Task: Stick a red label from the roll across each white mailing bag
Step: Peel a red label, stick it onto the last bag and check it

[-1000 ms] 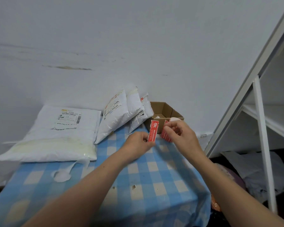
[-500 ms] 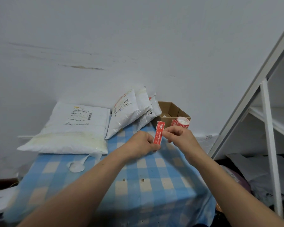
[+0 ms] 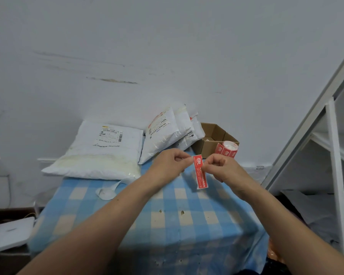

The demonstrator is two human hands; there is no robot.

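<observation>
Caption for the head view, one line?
Left hand and right hand pinch a red label above the checked tablecloth; mailing bags, label roll behind.

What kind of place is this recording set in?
Probably a small home or back-room parcel packing corner: filled white mailing bags with shipping labels lie on a blue checked tablecloth, a roll of red labels sits beside an open cardboard box, and white shelving stands at the right.

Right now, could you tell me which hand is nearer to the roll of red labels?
Right. The right hand is just in front of the roll; the left hand is farther to its left.
</observation>
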